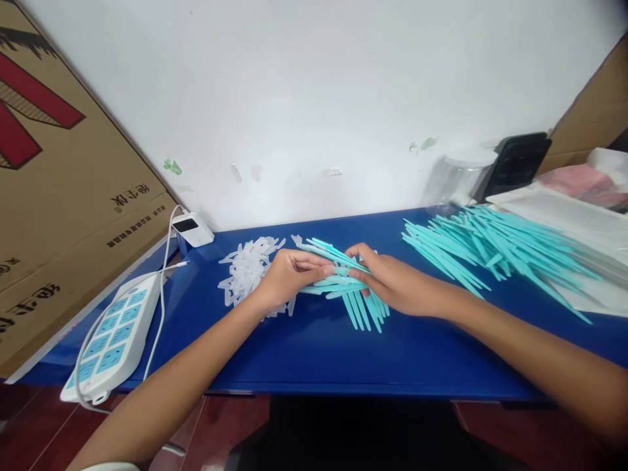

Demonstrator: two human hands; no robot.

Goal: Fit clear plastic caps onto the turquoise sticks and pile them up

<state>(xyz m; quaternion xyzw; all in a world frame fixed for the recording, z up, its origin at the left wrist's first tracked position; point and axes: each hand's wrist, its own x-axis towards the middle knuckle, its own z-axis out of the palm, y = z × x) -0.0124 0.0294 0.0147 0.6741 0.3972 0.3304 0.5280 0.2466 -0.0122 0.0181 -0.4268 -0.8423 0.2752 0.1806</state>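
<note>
Both hands meet over the middle of the blue table. My left hand (pixel 287 278) is closed, thumb and fingers pinching the left end of a few slender teal plastic sticks (pixel 326 248). The right ends of those sticks lie in my right hand (pixel 385 278), also closed, with thumb and forefinger pressed together. A translucent piece shows between the fingertips, partly hidden. Under the right hand a fan of teal sticks (pixel 360 311) rests on the table. Beside and behind the left hand is a pile of small translucent plastic pieces (pixel 248 265).
A large heap of teal sticks (pixel 495 242) lies at right, partly on white plastic sheeting (pixel 598 288). Behind it stand a clear jar (pixel 461 176) and a black device (pixel 520 163). At left are a power strip (pixel 115 333), a small white device (pixel 193 229) and a cardboard box (pixel 73 196).
</note>
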